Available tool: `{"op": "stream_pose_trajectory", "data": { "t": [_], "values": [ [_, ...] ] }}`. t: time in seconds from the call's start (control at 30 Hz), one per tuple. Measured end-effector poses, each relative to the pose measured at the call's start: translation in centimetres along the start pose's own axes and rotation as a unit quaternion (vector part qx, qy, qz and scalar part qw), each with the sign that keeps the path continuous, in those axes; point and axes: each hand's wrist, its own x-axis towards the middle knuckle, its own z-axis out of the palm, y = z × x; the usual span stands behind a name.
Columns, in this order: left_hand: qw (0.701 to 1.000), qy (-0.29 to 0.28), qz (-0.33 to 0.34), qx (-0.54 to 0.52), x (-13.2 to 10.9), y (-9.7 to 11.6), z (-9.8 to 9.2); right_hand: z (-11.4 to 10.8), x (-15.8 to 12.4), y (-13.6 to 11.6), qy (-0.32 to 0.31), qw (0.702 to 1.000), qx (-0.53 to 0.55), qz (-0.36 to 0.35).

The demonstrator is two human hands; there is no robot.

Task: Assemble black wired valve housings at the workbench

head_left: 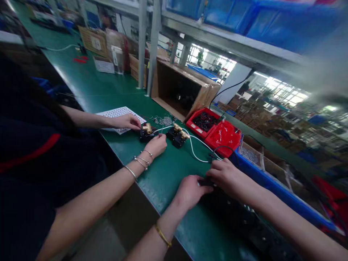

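The left hand (191, 190) and the right hand (225, 175) both pinch a dark black part (208, 183), low over the green table (187, 165). One hand grips each end, maybe so that it does not wobble. The fingers hide most of the part, so I cannot tell its full shape. More black parts (244, 217) lie in a row under the right arm, perhaps to be close by. Two red bins (209, 141) sit side by side just past the hands; their low walls likely stop the small bits from rolling off. A cardboard box (208, 95) lies on its side, with its open mouth toward the table, which may make reaching in easy. On the left, a co-worker's two hands (158, 145) are at a black block with a gold-coloured top (147, 128), perhaps to keep it still.
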Motion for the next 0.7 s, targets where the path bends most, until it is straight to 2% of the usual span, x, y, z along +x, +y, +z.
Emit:
{"op": "stream_pose_trajectory", "data": {
  "t": [0.13, 0.23, 0.47, 0.6, 0.7],
  "values": [
    [1.000, 0.000, 0.002, 0.002, -0.1, 0.0, -0.1, -0.4, 0.4, -0.2, -0.033, 0.999, 0.001, -0.025],
    [1.000, 0.003, 0.005, 0.002, -0.1, 0.0, 0.0, -0.5, 0.6, -0.7, -0.051, 0.999, -0.012, -0.002],
    [1.000, -0.001, 0.002, -0.008, -0.1, 0.0, 0.2, -0.2, -0.7, -1.0, 0.027, 0.999, -0.014, 0.024],
    [1.000, 0.002, -0.001, -0.009, -0.2, 0.1, 0.2, -0.3, -0.2, -1.1, -0.021, 0.999, -0.028, 0.025],
    [1.000, 0.005, -0.002, -0.008, -0.2, 0.2, 0.2, -0.5, 0.2, -1.3, -0.026, 0.998, -0.048, 0.041]
  ]
}}
